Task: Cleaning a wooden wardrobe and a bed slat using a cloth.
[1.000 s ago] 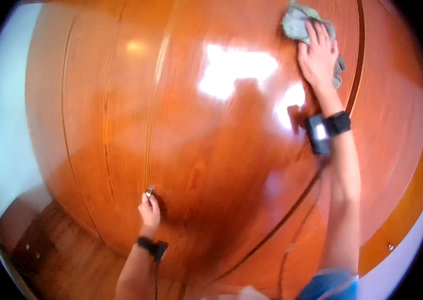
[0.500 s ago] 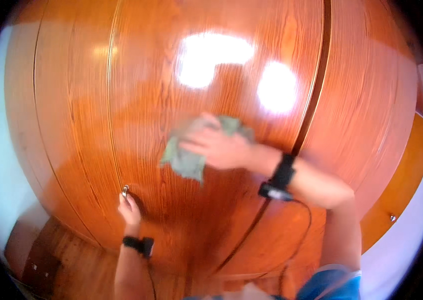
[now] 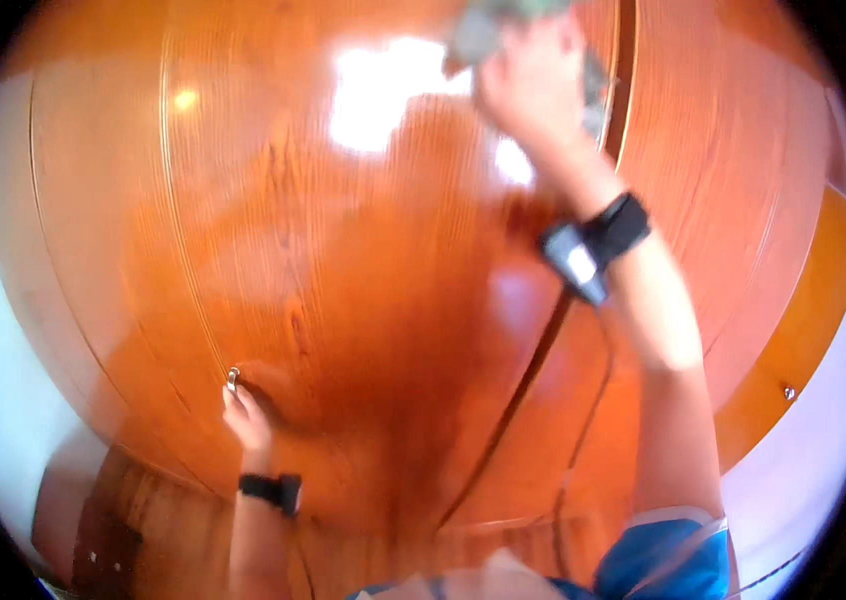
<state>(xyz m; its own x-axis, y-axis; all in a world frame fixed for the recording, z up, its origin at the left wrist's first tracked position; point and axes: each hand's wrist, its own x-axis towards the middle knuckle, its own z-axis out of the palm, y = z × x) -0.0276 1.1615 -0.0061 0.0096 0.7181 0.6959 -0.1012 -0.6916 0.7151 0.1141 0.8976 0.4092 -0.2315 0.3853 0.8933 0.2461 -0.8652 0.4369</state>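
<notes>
A glossy reddish-brown wooden door [image 3: 363,290] fills the middle of the view. Low on its left side, my left hand [image 3: 247,417] is closed around a small metal handle [image 3: 233,379]. My right hand [image 3: 535,85] reaches up to the door's top right part, pressing a grey-green cloth [image 3: 476,38] against the wood. The hand and cloth are blurred, and part of the cloth lies hidden behind the fingers.
A dark vertical gap [image 3: 533,375] runs beside the door, with another wooden panel [image 3: 718,180] to its right. Cables hang from the black bands on both wrists. Wooden floor [image 3: 178,525] shows at the lower left, beside a pale wall [image 3: 3,340].
My right hand has swept the cloth from the middle of the door up and to the right. My left hand stays on the handle, while the view has shifted slightly.
</notes>
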